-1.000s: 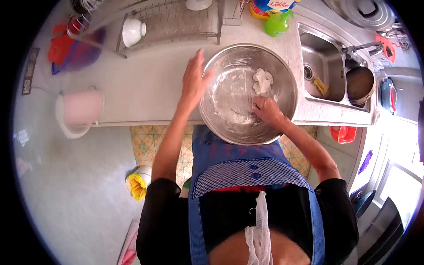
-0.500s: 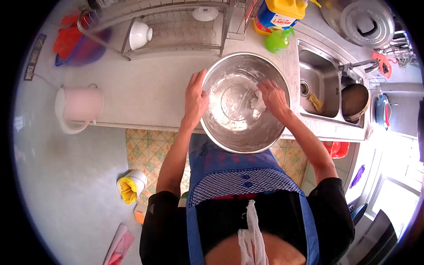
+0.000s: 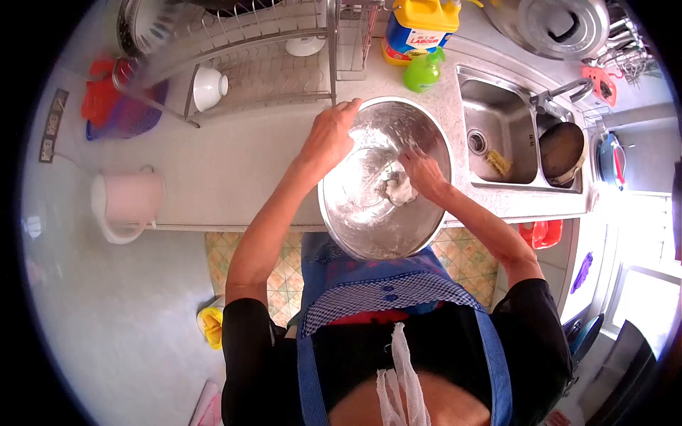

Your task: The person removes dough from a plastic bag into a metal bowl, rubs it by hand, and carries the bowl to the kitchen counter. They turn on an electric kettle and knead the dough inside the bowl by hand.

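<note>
A large steel mixing bowl (image 3: 369,231) stands at the counter's front edge, its inner wall smeared with white residue. My left hand (image 3: 330,138) is closed on the bowl's upper left rim, thumb toward the inside. Inside the bowl, a small lump of white dough (image 3: 400,190) lies right of the middle. My right hand (image 3: 424,174) reaches in over the right rim and is closed against the dough, with its fingers bent toward the far wall. Its fingertips are partly blurred, and the underside of the hand is hidden.
Behind the bowl are a wire dish rack (image 3: 263,78) with white bowls, a green pump bottle (image 3: 423,71) and a yellow-blue detergent jug (image 3: 419,32). To the right is a steel sink (image 3: 501,124) holding a yellow brush (image 3: 499,163). A pink pitcher (image 3: 131,199) stands at left.
My left hand has slid along the rim toward the bowl's far side. The dough has shifted toward the bowl's middle and nearer me, and my right hand has moved with it. The view has shifted slightly.
</note>
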{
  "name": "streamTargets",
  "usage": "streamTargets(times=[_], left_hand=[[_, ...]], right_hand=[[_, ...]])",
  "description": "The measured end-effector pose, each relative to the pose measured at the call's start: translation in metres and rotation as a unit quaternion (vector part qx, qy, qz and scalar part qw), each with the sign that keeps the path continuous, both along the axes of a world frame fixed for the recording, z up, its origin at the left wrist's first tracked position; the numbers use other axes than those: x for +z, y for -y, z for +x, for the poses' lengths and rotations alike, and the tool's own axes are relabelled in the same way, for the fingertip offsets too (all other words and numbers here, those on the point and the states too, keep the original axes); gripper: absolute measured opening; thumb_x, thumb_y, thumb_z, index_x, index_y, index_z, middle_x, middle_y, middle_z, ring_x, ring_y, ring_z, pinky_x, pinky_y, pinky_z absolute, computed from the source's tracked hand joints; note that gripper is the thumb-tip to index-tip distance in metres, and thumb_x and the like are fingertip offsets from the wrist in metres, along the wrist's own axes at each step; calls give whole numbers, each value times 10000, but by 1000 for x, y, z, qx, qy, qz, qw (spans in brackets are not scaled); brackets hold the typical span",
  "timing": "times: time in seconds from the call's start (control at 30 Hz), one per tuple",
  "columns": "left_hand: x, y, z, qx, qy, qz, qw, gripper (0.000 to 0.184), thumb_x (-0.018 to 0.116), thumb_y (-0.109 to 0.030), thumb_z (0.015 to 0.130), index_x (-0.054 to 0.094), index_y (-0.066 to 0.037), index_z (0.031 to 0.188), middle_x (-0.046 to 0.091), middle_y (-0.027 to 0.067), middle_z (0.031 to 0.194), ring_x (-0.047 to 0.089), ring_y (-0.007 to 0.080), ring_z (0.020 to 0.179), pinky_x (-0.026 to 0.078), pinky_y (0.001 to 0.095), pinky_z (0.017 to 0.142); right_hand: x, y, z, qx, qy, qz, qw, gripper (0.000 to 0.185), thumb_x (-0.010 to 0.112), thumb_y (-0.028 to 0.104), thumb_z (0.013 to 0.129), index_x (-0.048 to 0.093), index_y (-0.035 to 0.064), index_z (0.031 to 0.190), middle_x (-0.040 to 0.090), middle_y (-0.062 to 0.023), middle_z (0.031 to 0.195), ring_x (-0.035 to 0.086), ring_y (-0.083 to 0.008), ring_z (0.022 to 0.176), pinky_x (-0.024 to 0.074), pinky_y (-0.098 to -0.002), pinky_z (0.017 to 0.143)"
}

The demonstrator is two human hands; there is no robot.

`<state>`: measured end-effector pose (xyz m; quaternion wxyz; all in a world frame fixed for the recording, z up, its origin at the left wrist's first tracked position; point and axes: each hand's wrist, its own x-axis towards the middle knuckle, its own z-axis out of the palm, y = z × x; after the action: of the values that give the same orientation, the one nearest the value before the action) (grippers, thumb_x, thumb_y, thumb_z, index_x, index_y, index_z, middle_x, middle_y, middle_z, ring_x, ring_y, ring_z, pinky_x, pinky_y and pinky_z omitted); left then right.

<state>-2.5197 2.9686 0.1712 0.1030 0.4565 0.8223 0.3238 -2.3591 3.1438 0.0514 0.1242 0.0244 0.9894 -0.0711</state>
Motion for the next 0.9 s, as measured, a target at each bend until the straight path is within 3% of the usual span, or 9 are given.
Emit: streamTargets(times=[0.07,0.1,0.17,0.33,0.4,0.53,0.6,0.73,0.9], left_hand=[[9,-5,3,-8,-6,-16,1000,551,432,166,657,472,39,1192,545,236,1108,547,361,995,439,403,856],[12,-8,5,-13,-11,-28,999,547,435,164,660,479,36,1190,548,233,1105,549,358,992,437,407,847],[8,-10,4,-18,-24,-25,999,550,439,161,657,486,29,1189,550,232,1102,550,357,988,438,404,839],[6,2,3,-4,-21,-5,1000,550,439,155,651,502,23,1181,553,226,1115,559,335,1003,445,381,837],[-13,7,-3,16,-12,81,996,536,455,150,627,526,14,1140,586,221,996,572,359,924,463,391,793],[-48,17,-30,35,17,85,996,539,430,130,654,531,-15,1163,568,211,1097,570,336,979,466,358,813],[-63,24,-41,23,44,113,992,539,415,106,667,525,-26,1178,544,199,1154,561,321,1018,462,327,829],[-81,31,-47,42,100,72,992,561,419,97,655,514,-30,1194,536,194,1173,543,306,1059,444,319,856],[-91,32,-50,46,58,78,994,571,400,108,645,511,-20,1190,538,191,1170,539,315,1052,426,326,883]], right_hand=[[21,7,-29,57,-165,-25,984,337,511,68,751,503,33,1086,475,-136,1180,493,-286,1068,470,-353,834],[27,10,-45,51,-166,-29,984,337,511,68,751,503,33,1086,475,-136,1180,493,-286,1068,470,-353,834],[35,10,-72,211,-313,20,926,295,516,57,754,514,35,1048,484,-124,1129,504,-266,1043,471,-363,823],[-3,-10,-31,118,-152,-7,981,252,520,89,762,517,57,1012,490,-115,1097,507,-240,1043,477,-343,812],[-5,-7,-9,18,146,-41,988,315,537,96,756,508,58,1067,478,-125,1103,500,-271,1047,480,-350,802],[22,14,26,-21,101,-116,988,376,574,129,730,523,85,1100,495,-137,1081,533,-325,974,487,-391,771],[-1,30,41,-31,-171,-134,976,409,608,171,697,550,127,1099,521,-134,1034,552,-354,910,493,-430,732],[14,27,22,-45,26,-111,992,455,633,213,677,539,139,1116,499,-152,1067,513,-353,986,461,-474,774],[23,12,-16,23,-150,96,984,330,528,84,767,556,154,1088,483,-113,1105,453,-283,1061,399,-369,890]])
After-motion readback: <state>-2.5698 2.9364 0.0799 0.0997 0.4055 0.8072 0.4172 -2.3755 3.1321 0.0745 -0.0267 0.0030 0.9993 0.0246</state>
